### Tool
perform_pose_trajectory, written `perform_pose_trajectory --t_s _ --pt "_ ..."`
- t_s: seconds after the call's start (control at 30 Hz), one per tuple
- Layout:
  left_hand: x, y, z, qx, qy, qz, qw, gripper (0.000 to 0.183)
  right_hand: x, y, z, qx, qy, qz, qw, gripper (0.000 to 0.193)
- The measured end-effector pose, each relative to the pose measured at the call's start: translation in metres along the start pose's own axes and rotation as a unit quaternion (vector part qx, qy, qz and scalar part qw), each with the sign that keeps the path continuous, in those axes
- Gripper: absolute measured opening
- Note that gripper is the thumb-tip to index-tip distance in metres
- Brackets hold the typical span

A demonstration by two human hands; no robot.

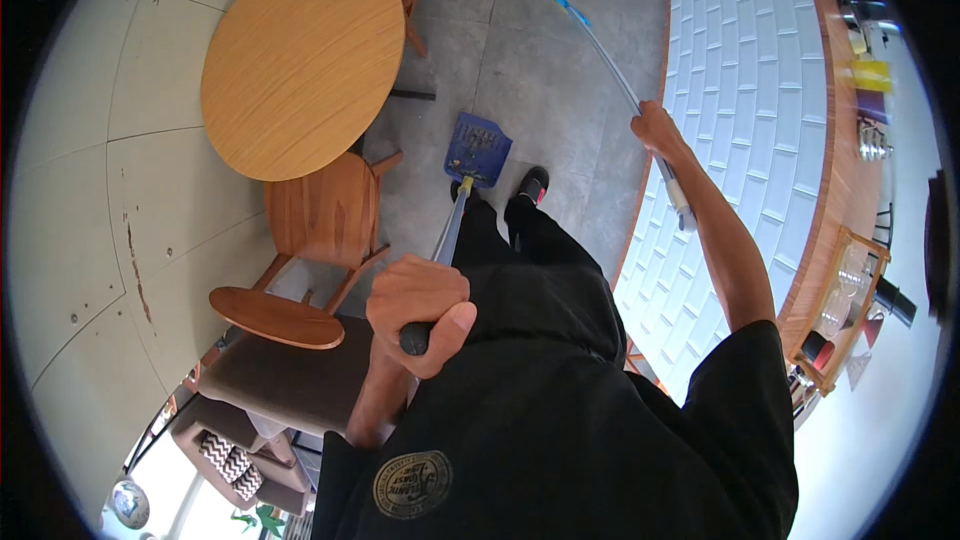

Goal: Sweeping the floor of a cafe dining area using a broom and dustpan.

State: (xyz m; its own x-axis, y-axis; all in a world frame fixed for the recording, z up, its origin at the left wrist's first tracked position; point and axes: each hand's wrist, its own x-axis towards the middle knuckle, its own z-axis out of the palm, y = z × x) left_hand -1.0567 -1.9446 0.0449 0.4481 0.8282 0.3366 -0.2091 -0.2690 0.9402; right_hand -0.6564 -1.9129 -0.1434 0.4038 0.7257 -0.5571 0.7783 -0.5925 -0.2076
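My left hand (420, 310) is closed around the black-ended handle of a long-handled dustpan, close in front of my body. The dustpan's blue scoop (478, 148) rests on the floor by my left shoe, with bits of debris lying in it. Out to the right, my right hand (658, 130) grips the grey pole of a broom (612, 65). The broom's narrow blue head (560, 2) is away from the scoop, further ahead over the floor. I cannot tell whether its bristles touch the floor.
A round wooden table (305, 65) and wooden chairs (325, 210) stand to the left, beside a panelled wall (150, 210). Along the right runs a white-tiled counter front (745, 90) with a wooden top (840, 160). A wooden crate (835, 310) of glassware sits on it.
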Motion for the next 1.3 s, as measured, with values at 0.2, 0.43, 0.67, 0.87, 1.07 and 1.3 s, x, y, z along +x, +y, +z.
perform_pose_trajectory --t_s 0.2,0.43,0.67,0.87,1.07,1.3 --pt "0.0 -0.016 0.019 0.013 0.019 0.003 1.0 0.024 0.034 -0.013 0.019 -0.079 0.02 -0.03 0.996 0.026" --pt "-0.014 -0.043 0.025 0.051 -0.003 -0.003 0.999 0.022 0.008 -0.007 0.103 -0.161 0.034 -0.171 0.971 0.02" --pt "-0.013 -0.046 0.012 0.074 0.007 0.02 0.997 0.018 -0.187 -0.04 0.134 -0.12 -0.132 -0.12 0.977 0.036" --pt "-0.02 -0.045 0.007 0.033 -0.001 0.02 0.999 0.025 -0.258 -0.031 0.054 -0.008 -0.172 -0.071 0.982 0.038" --pt "-0.027 -0.046 0.008 0.031 -0.035 0.031 0.998 0.033 -0.247 -0.035 0.075 -0.031 -0.088 -0.098 0.991 0.05" --pt "-0.029 -0.046 0.011 0.025 -0.019 0.042 0.999 0.034 -0.247 -0.065 0.143 -0.069 -0.169 -0.054 0.982 0.057"
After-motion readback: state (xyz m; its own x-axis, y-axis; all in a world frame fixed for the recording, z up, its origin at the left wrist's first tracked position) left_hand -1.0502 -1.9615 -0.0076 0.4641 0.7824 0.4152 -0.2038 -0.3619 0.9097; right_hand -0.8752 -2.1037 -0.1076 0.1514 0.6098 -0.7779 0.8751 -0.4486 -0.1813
